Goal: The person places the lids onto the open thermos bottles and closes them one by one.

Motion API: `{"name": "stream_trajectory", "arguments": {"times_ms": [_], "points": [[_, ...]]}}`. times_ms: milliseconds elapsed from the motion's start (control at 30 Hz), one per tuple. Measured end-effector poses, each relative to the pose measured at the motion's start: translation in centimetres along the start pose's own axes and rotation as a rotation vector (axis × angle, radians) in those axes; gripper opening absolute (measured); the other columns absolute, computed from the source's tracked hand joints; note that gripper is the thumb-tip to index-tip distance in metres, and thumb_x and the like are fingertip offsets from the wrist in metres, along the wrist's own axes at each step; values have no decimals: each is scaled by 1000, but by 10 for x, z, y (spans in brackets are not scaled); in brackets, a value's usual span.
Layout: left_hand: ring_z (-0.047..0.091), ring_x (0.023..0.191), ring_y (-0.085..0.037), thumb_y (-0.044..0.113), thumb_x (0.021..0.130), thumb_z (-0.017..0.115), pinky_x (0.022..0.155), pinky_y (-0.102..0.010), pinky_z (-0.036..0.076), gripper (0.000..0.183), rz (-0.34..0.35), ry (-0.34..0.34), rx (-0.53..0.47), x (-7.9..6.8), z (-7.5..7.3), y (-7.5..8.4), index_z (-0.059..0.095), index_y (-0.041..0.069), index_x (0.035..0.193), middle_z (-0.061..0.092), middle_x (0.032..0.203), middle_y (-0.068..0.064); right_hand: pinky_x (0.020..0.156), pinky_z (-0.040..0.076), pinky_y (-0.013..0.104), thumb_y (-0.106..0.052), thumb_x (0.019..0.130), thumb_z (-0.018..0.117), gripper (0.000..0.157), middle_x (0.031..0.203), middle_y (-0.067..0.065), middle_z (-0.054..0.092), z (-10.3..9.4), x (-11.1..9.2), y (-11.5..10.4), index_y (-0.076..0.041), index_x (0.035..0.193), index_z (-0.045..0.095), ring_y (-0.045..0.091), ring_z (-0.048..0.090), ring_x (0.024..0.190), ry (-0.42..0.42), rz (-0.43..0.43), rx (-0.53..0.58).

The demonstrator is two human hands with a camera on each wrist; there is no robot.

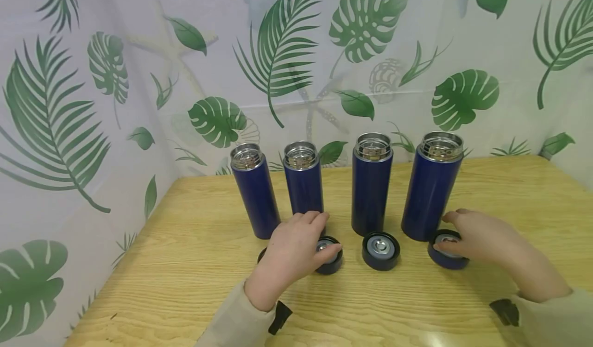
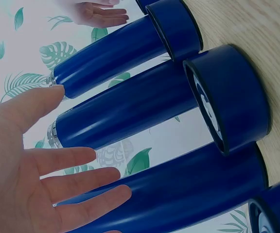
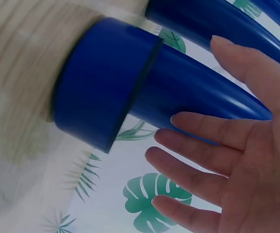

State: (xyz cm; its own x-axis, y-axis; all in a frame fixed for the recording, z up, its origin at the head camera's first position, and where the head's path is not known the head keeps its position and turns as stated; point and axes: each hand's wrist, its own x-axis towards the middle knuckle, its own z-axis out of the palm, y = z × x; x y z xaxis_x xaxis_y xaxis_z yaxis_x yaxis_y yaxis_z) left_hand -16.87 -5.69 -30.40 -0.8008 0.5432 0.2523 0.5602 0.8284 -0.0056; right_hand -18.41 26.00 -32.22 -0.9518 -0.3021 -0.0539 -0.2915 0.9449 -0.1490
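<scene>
Several dark blue thermos bottles stand upright in a row without lids, their steel necks showing. Over the second bottle (image 1: 303, 187) from the left, my left hand (image 1: 294, 246) is held with spread fingers (image 2: 81, 179), holding nothing. Below it a lid (image 1: 330, 265) is partly covered, and only the edge of the leftmost lid shows. My right hand (image 1: 486, 239) hovers by the rightmost bottle (image 1: 428, 197), its thumb overlapping the rightmost lid (image 1: 447, 257) in the head view. In the right wrist view its fingers (image 3: 193, 150) are straight and apart beside that blue lid (image 3: 101, 82).
Another lid (image 1: 381, 252), grey inside upward, lies before the third bottle (image 1: 370, 197). The leftmost bottle (image 1: 257, 197) stands beyond my left hand. Everything sits on a wood-grain table (image 1: 185, 285), with a leaf-patterned sheet (image 1: 185, 79) behind and at the left.
</scene>
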Motion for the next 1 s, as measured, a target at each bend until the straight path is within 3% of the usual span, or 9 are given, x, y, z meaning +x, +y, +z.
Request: {"name": "stream_trajectory", "arguments": {"times_ms": [500,1000], "points": [[53,99,-20,51,83,52,74,-33,47,55,-2,-14,-5,0,0,1,51,12,122,55,115,-3,66,44,49,-48,67,70,81,105,35,49,14,4,12,17,109,49,45,51,90,-44,30,-11],[53,99,-19,51,83,52,73,-33,48,56,-7,-17,-7,0,1,0,51,12,123,55,115,-4,73,42,51,-47,63,73,91,103,38,47,22,6,19,22,112,40,47,49,93,-85,-10,48]]}}
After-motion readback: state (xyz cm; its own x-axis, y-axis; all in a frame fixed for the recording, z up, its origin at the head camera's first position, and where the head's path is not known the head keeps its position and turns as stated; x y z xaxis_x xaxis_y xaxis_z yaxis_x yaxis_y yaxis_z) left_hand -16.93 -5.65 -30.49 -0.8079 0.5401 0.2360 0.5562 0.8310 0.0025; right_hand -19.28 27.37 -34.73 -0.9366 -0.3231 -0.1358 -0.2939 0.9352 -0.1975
